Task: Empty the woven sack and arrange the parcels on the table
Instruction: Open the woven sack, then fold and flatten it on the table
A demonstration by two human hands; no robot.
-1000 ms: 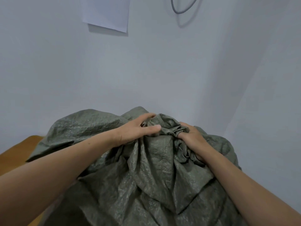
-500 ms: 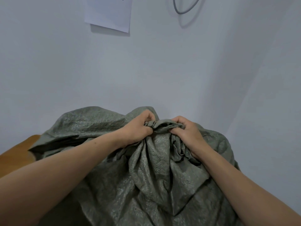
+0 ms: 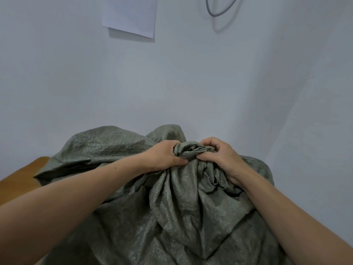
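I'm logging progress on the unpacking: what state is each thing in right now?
woven sack: neck bunched closed, bulging, not yet emptied.
left hand: grips the gathered neck.
right hand: grips the neck opposite.
table: corner showing, sack lying over it.
paper sheet: hung on the wall.
cable: hanging in a loop.

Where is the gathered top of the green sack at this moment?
In the head view, the gathered top is near the centre, gripped between the left hand and the right hand.
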